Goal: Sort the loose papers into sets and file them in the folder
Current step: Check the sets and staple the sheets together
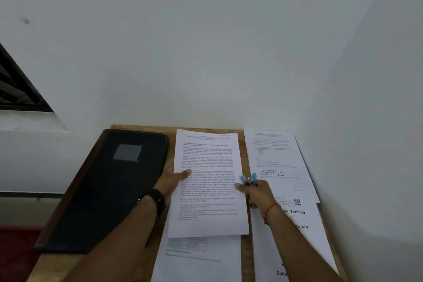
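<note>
A printed text sheet is held over the middle of the wooden table. My left hand pinches its left edge, thumb on top. My right hand holds its right edge with the thumb and also grips a small metal tool with blue handles, probably a stapler or punch. A closed black folder lies at the left. Under the held sheet lies another paper with a table. More papers lie at the right: a form sheet and a titled cover page.
The table stands in a corner, with a white wall behind and on the right. The folder overhangs the table's left edge. A dark window frame is at the far left, and a red surface lies below the table's left side.
</note>
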